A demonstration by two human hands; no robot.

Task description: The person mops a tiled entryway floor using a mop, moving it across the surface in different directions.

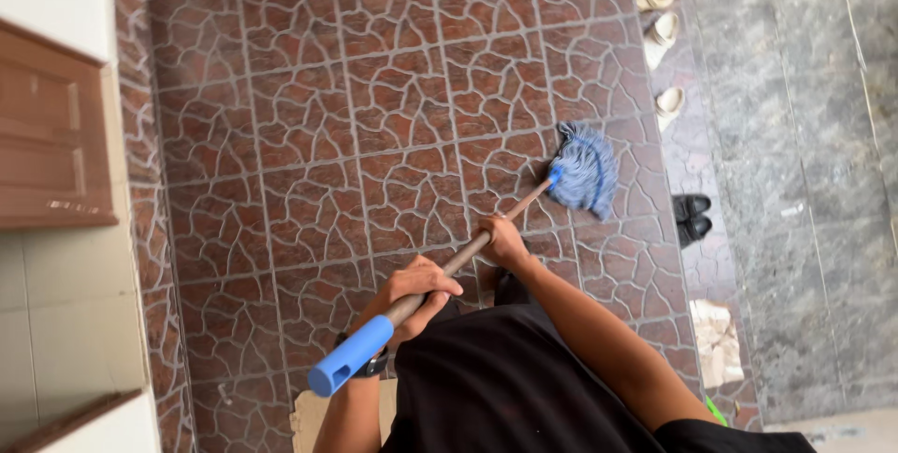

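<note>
Both hands grip the mop handle (468, 252), left hand (416, 294) near its blue end, right hand (503, 240) ahead, mop head (582, 169) on the tiled floor (374, 116) beyond; a wide stroke could knock the black shoes (692, 217).

One head-worn camera looked steeply down past the person's chest at the tiled floor (309, 135), from standing height.

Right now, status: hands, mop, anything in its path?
Left hand and right hand both closed on the mop handle. Mop head down on the brown tiles. Black shoes just beyond it.
</note>
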